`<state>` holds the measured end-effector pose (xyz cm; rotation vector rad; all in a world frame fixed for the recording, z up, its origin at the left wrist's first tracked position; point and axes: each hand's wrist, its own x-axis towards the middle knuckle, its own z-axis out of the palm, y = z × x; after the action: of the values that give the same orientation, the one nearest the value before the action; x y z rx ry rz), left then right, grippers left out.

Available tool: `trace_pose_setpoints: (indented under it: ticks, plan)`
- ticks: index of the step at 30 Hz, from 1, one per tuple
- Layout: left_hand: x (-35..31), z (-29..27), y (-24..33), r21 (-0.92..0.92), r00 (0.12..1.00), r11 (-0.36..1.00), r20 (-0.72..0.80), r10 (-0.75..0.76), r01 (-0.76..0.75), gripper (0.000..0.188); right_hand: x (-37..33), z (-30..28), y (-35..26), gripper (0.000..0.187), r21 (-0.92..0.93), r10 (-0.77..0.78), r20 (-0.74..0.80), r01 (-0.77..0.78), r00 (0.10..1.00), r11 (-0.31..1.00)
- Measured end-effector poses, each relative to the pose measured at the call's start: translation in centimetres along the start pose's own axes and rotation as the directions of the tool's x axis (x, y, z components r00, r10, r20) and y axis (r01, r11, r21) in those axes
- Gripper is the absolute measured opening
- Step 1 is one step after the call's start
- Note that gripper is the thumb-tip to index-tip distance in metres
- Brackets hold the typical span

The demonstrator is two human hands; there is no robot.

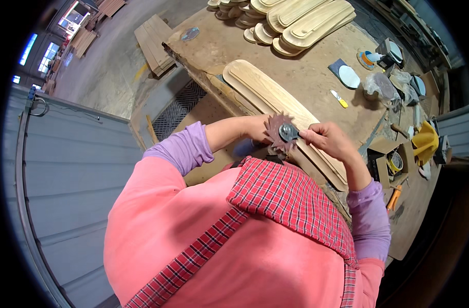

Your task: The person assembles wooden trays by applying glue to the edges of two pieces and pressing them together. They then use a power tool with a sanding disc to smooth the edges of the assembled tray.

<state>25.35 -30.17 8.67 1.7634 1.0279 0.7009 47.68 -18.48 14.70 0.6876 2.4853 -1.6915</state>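
In front of my chest is a brown sanding wheel [273,134] with jagged abrasive flaps and a round metal hub at its centre. My left hand [258,127] reaches in from the left behind the wheel, its fingers hidden by the flaps. From the other side my right hand [327,139] pinches a small dark piece [295,134] against the hub; its exact kind is hard to make out. Just beyond both hands, long pale wooden boards [275,95] with rounded ends lie stacked along the near edge of the workbench [214,56].
More rounded boards [316,23] are piled at the bench's far side. To the right lie a yellow utility knife [339,99], a white sanding disc [349,77], a cardboard box [391,159] with tape, and a yellow cloth [425,142]. A grey metal panel [75,179] stands at my left.
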Motion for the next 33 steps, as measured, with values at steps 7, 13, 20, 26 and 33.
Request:
trace_pose_setpoints:
  ticks: [7,13,20,26,33]
  plan:
    - [2.0,1.8,-2.1,-0.11,0.689,0.994,-0.722,-0.064,-0.022,0.024,0.5,6.7,-3.1,0.025,0.826,0.344,0.118,-0.284,0.932,0.487]
    - [1.3,0.9,-1.4,-0.002,0.623,1.0,-0.782,-0.01,0.014,0.018,1.7,6.6,0.5,0.031,0.419,0.05,-0.239,0.057,0.97,0.906]
    - [-1.4,-1.7,-2.0,0.158,0.964,0.987,-0.268,0.009,0.035,0.037,0.1,2.7,2.8,0.033,-0.027,-0.073,-0.366,0.067,0.928,0.997]
    - [-0.1,-1.5,0.4,0.066,0.97,0.976,0.14,0.198,-0.209,0.037,0.4,0.8,0.2,0.036,-0.188,-0.156,-0.092,0.136,0.984,0.973]
    - [1.0,-1.1,1.2,-0.38,0.908,0.92,0.411,0.08,0.091,0.037,0.3,-0.2,-1.0,0.04,-0.171,-0.143,0.032,0.146,0.989,0.974]
